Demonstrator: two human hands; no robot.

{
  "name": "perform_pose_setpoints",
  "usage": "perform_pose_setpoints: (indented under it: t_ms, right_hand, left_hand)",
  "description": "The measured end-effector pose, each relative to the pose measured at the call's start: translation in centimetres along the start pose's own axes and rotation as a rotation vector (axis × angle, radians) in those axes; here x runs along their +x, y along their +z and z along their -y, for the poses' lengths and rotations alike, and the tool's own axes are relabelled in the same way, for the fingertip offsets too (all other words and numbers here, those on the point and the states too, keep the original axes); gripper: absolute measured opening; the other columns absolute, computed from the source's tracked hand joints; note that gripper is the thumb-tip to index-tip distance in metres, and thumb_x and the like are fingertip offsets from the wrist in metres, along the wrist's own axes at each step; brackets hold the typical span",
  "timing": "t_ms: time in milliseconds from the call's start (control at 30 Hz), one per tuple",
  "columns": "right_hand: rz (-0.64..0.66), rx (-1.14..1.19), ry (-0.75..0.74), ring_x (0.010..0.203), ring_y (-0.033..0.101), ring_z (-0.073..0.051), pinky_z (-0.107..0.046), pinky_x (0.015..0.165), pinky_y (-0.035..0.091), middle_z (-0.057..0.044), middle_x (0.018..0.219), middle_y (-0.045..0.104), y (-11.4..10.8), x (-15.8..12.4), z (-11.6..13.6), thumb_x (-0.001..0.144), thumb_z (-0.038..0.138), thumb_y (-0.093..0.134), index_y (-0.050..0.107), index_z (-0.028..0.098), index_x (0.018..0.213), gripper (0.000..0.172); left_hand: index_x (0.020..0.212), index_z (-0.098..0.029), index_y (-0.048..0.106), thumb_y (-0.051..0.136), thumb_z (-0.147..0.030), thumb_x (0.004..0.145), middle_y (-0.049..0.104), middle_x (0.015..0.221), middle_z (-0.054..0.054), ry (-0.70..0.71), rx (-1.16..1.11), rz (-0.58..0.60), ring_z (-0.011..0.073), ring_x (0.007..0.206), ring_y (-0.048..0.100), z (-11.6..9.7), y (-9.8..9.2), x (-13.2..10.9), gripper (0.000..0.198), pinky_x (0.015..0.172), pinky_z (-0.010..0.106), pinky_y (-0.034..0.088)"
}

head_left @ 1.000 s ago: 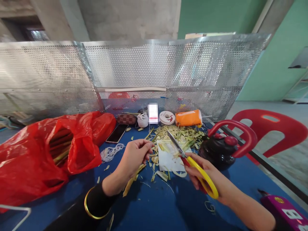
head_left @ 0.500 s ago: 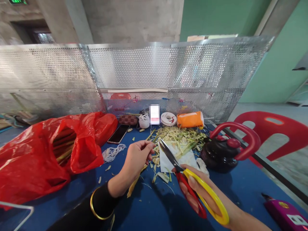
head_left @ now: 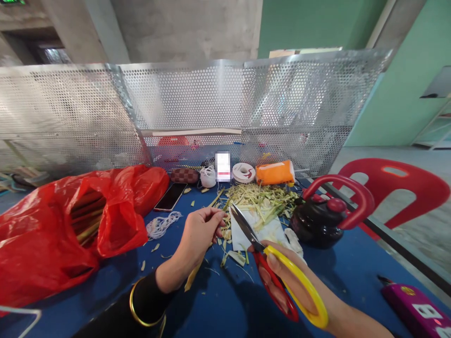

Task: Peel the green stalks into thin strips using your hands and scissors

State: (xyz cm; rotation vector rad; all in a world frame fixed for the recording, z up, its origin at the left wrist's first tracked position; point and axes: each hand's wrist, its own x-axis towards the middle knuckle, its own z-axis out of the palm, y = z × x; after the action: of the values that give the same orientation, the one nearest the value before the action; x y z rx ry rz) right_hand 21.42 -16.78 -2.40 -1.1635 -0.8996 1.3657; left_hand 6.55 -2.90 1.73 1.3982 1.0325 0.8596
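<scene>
A pair of scissors (head_left: 259, 246) with one yellow and one red handle loop is held in the right hand (head_left: 287, 251), over the middle of the blue worktop (head_left: 218, 310). The right grip is wrapped around the loops, and the blades slant toward the far left, their tips near the left hand (head_left: 195, 237). The left grip has thumb and fingertips pressed together; whether something thin is pinched there cannot be told. A yellowish stalk (head_left: 192, 278) lies just below that hand, partly hidden by it.

Under and beyond the blades a white sheet (head_left: 241, 237) carries part of a heap of plant trimmings (head_left: 268, 197), which spreads toward the worktop's far edge. Along that edge, from left to right, stand a checkered pouch (head_left: 184, 176), a ball of white string (head_left: 207, 177), a white spool (head_left: 244, 172) and an orange packet (head_left: 275, 172), in front of a perforated metal screen (head_left: 190, 96).

Toward the left edge, a red plastic bag (head_left: 123, 206) shows stalks through its opening; a smartphone (head_left: 171, 196) and a tangle of white cord (head_left: 164, 225) lie beside it. Near the right edge sits a black kettle (head_left: 313, 223) with a red handle, and a purple device (head_left: 410, 303) lies toward the near right corner.
</scene>
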Motion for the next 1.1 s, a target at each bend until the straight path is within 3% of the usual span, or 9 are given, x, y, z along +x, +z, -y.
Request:
perform_pose_setpoints:
  t_ms: [267, 633, 800, 867, 967, 1100]
  right_hand:
    - [0.015, 0.058, 0.063, 0.032, 0.031, 0.000, -0.013, 0.031, 0.028, 0.008, 0.060, 0.047, 0.0, 0.2, 0.5, 0.078, 0.060, 0.061, 0.051, 0.020, 0.099, 0.046]
    - [-0.019, -0.042, 0.010, 0.031, 0.028, 0.000, -0.013, 0.030, 0.022, 0.008, 0.056, 0.044, 0.5, 0.0, 1.0, 0.076, 0.063, 0.060, 0.050, 0.019, 0.084, 0.046]
    - [-0.160, -0.155, 0.025, 0.031, 0.032, -0.003, -0.017, 0.031, 0.024, 0.008, 0.054, 0.045, -0.7, 0.8, 1.9, 0.073, 0.059, 0.063, 0.051, 0.019, 0.081, 0.042]
    - [-0.247, -0.275, 0.008, 0.038, 0.041, -0.006, -0.019, 0.036, 0.032, 0.006, 0.058, 0.051, -2.1, 1.8, 1.7, 0.070, 0.049, 0.068, 0.055, 0.019, 0.091, 0.039]
    - [-0.337, -0.506, -0.141, 0.063, 0.058, -0.015, -0.025, 0.055, 0.046, -0.001, 0.077, 0.063, -4.2, 3.7, 0.8, 0.072, 0.036, 0.063, 0.054, 0.017, 0.113, 0.046]
    - [-0.284, -0.793, -0.222, 0.080, 0.063, -0.019, -0.031, 0.072, 0.049, -0.007, 0.094, 0.067, -5.9, 5.4, -0.2, 0.080, 0.023, 0.051, 0.049, 0.016, 0.121, 0.042]
  left_hand:
    - [0.072, -0.015, 0.061, 0.062, -0.034, 0.073, 0.056, 0.058, -0.004, -0.001, 0.007, 0.006, 0.0046, 0.040, 0.045, 0.1, 0.0, 0.1, 0.018, 0.037, 0.016, 0.034]
    - [0.073, -0.015, 0.061, 0.062, -0.034, 0.073, 0.056, 0.059, -0.003, -0.004, 0.009, 0.011, 0.0051, 0.042, 0.045, -0.3, 0.0, -0.1, 0.019, 0.037, 0.016, 0.032]
    - [0.072, -0.015, 0.062, 0.063, -0.034, 0.072, 0.057, 0.059, -0.003, 0.000, 0.004, 0.032, 0.0046, 0.041, 0.045, -0.8, -0.2, -0.2, 0.019, 0.036, 0.016, 0.032]
    - [0.072, -0.015, 0.063, 0.064, -0.034, 0.072, 0.058, 0.059, -0.002, 0.001, 0.027, 0.068, 0.0042, 0.040, 0.045, -1.4, -0.4, -0.5, 0.019, 0.035, 0.015, 0.032]
    - [0.071, -0.015, 0.064, 0.065, -0.034, 0.072, 0.058, 0.058, -0.002, 0.011, 0.062, 0.156, 0.0040, 0.039, 0.045, -2.2, -0.4, -1.3, 0.018, 0.035, 0.015, 0.031]
    - [0.067, -0.015, 0.064, 0.066, -0.033, 0.071, 0.058, 0.056, -0.001, -0.016, 0.109, 0.289, 0.0042, 0.037, 0.043, -2.4, 0.2, -2.4, 0.019, 0.035, 0.015, 0.030]
